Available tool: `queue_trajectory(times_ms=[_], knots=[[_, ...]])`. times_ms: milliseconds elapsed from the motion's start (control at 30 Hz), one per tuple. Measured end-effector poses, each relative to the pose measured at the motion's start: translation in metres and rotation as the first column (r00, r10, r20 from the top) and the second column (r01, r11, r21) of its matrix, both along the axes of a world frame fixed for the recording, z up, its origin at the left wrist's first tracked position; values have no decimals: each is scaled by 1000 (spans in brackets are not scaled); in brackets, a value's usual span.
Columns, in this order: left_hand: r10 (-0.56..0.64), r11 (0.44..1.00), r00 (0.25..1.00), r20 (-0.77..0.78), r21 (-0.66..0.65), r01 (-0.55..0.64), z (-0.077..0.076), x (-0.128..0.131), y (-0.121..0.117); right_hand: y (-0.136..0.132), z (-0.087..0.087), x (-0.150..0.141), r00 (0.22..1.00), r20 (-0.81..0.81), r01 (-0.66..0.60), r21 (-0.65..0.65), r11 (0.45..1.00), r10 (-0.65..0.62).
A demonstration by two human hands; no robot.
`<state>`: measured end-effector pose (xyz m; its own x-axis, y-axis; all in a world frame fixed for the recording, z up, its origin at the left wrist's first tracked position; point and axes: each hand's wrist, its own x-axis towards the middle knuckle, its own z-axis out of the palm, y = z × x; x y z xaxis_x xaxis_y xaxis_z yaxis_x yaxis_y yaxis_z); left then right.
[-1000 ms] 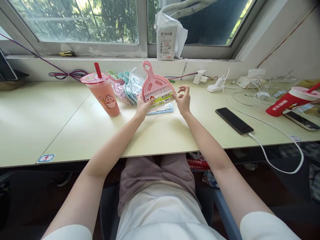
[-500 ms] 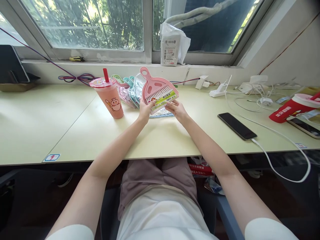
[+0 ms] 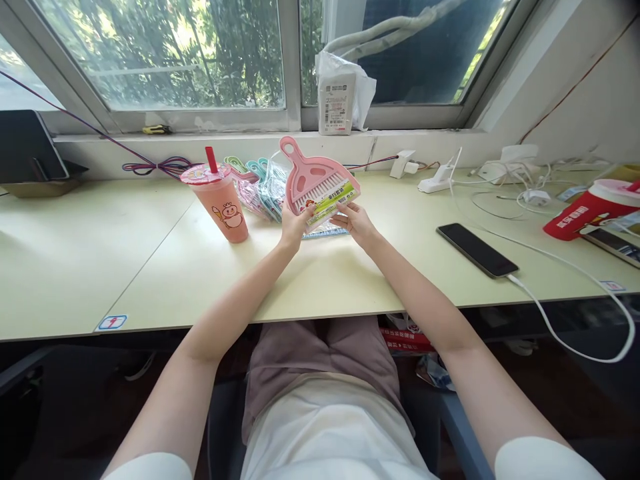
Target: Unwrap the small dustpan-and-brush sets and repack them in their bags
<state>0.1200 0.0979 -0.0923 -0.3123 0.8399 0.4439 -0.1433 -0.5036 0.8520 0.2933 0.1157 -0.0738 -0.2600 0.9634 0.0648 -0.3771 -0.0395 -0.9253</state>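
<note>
A pink dustpan (image 3: 314,170) with a white-bristled brush (image 3: 320,191) nested in it is held up above the table, handle pointing away and to the left. A yellow-green printed label (image 3: 334,197) runs along its near edge. My left hand (image 3: 296,223) grips the lower left corner, thumb over the front. My right hand (image 3: 357,221) pinches the lower right edge with its fingertips. Behind the dustpan lie more dustpan sets in clear plastic wrapping (image 3: 273,187), in green, teal and pink. A flat, blue-edged plastic packet (image 3: 327,233) lies partly hidden under my hands.
A pink drink cup (image 3: 225,210) with a red straw stands left of my hands. To the right lie a phone (image 3: 477,250) on a white charging cable and a red cup (image 3: 575,217) on its side. Plugs and cables (image 3: 520,180) crowd the back right. A bagged box (image 3: 337,103) stands on the sill.
My right hand, raised with fingers apart at the dustpan's right side earlier, has come down and taken hold of its lower right edge. My left hand keeps its grip. The view has shifted slightly.
</note>
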Motion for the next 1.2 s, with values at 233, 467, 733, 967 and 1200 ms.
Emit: queue_trajectory(times_ms=[233, 467, 733, 967, 1200], knots=[[-34, 999, 999, -27, -26, 33, 1, 2, -2, 1, -2, -1, 999, 44, 28, 15, 999, -29], [-127, 982, 979, -159, -160, 101, 10, -12, 2, 15, 4, 19, 987, -29, 156, -22, 988, -156], [251, 935, 189, -949, 187, -301, 10, -66, -2, 30, 2, 44, 962, -20, 268, -90, 959, -271], [233, 924, -39, -972, 234, -304, 7, -73, -3, 37, -4, 49, 954, -33, 291, -132, 947, -298], [317, 853, 90, -944, 243, -462, 8, -74, -2, 37, -7, 49, 955, -12, 291, -145, 946, -295]])
